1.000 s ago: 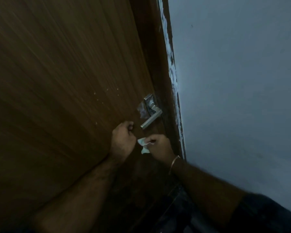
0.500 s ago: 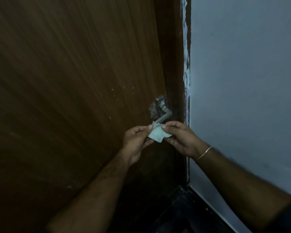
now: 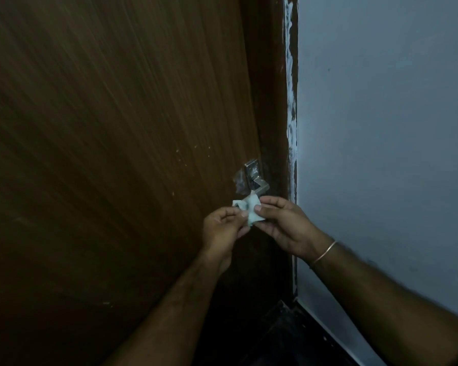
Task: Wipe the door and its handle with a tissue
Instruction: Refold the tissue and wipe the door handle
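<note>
2 hands [image 3: 222, 225] [image 3: 283, 223], each grip pinched on 1 tissue [image 3: 250, 211] just below the handle [image 3: 254, 178].

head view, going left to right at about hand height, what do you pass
wooden door → left hand → tissue pinched between both hands → right hand → gold bangle on that wrist → pale wall

You can't see the handle's [image 3: 257, 180] lower end behind the tissue [image 3: 250, 211], the door [image 3: 117, 154] runs off the frame, and dim light blurs the floor [image 3: 275, 339].
</note>
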The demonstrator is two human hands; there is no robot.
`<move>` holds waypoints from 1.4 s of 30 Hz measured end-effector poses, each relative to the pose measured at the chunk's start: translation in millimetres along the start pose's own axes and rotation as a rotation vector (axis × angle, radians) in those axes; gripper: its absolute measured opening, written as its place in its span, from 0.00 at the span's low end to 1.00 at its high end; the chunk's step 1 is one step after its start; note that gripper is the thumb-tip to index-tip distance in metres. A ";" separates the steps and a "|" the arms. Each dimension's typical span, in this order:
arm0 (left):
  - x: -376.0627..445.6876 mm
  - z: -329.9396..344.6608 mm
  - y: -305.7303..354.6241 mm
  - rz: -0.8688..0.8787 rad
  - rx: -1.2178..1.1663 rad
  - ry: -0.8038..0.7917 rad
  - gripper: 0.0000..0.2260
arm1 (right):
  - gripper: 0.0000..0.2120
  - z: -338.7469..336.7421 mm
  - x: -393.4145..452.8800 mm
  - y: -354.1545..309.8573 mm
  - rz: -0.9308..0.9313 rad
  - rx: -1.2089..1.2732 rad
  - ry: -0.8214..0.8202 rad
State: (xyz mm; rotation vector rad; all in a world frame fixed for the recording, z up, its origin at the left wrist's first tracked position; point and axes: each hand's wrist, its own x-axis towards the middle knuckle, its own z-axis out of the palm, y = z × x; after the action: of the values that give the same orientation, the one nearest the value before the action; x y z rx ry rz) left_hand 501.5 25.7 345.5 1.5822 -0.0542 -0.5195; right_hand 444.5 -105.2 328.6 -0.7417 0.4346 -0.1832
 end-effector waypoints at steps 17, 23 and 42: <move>15.0 -0.9 21.9 0.069 0.031 0.068 0.11 | 0.24 -10.0 3.3 5.3 -0.575 -1.161 -0.190; 15.2 -13.9 6.3 -0.028 0.381 -0.293 0.15 | 0.10 -21.0 10.1 12.6 -0.633 -1.332 -0.117; 35.6 -42.8 -10.6 -0.113 0.598 0.014 0.05 | 0.24 -11.3 84.2 42.1 -0.861 -1.401 0.308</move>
State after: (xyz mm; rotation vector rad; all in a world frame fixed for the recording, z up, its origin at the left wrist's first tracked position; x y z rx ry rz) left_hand 545.6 54.4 324.4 2.1821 -0.1179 -0.6149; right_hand 515.3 -107.8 265.6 -2.2897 0.4795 -0.8490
